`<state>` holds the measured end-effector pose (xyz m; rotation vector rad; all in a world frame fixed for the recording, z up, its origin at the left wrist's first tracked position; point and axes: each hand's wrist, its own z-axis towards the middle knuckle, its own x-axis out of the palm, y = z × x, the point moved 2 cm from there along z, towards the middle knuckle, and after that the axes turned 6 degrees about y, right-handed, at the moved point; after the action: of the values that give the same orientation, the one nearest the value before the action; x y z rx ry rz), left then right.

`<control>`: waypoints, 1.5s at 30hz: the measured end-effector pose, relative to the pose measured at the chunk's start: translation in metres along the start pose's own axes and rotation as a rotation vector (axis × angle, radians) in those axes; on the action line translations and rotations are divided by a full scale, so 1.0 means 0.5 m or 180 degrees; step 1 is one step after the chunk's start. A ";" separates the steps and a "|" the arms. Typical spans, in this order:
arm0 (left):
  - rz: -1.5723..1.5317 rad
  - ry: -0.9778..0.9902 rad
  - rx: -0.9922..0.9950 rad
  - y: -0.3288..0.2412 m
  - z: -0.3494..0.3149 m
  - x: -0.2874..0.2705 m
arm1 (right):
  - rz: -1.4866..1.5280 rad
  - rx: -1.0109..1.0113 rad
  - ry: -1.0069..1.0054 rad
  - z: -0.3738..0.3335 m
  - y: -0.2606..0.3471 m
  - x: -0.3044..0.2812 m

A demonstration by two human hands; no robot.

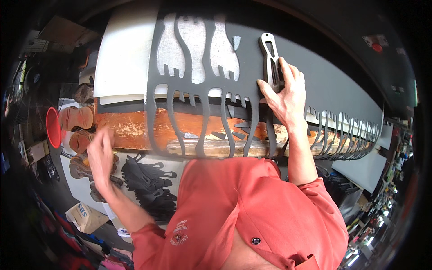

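My right hand [290, 96] grips the lower end of a narrow metal cutting die [266, 49], thumb on one side and fingers on the other. The die lies on a dark grey sheet [315, 67], which has rows of curved shapes cut out of it. Over on the left, my left hand [101, 155] is smeared by motion, so its fingers cannot be made out. It is beside stacks of brown cut pieces [77, 118]. A heap of black cut pieces [148, 180] lies to the right of that forearm.
Under the sheet is a worn orange-brown board [123, 130]. A white panel [126, 54] stands at its far left. A red round rim [53, 127] is beside the brown stacks. The sheet's near edge hangs in thin strips [202, 121]. A red button [377, 47] is at the upper right.
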<state>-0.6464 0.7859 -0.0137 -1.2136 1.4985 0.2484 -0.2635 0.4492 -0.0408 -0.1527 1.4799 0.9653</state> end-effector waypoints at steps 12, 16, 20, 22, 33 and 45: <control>0.0500 -0.0219 0.3379 -0.587 0.147 0.361 | 0.0656 -0.0231 0.0286 0.043 -0.029 -0.115; -0.0400 0.1188 0.4465 -0.517 -0.006 0.355 | 0.0256 -0.1419 0.0506 0.092 -0.023 -0.170; -0.0759 0.1139 0.4038 -0.493 -0.019 0.297 | -0.0583 -0.2795 0.0782 0.154 -0.020 -0.142; -0.1575 0.0079 0.2721 -0.490 0.024 0.272 | -0.0550 -0.3196 0.0839 0.177 -0.027 -0.106; -0.0892 -0.0790 0.2982 -0.547 0.094 0.408 | 0.1458 -0.0423 0.0027 0.155 -0.099 0.041; -0.0772 -0.1114 0.3113 -0.545 0.093 0.421 | 0.0643 -0.1346 0.0622 0.168 -0.088 0.040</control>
<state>-0.3717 0.5845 -0.0820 -0.5010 0.9369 -0.3907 -0.1762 0.4832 -0.0655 -0.4194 1.4688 1.4561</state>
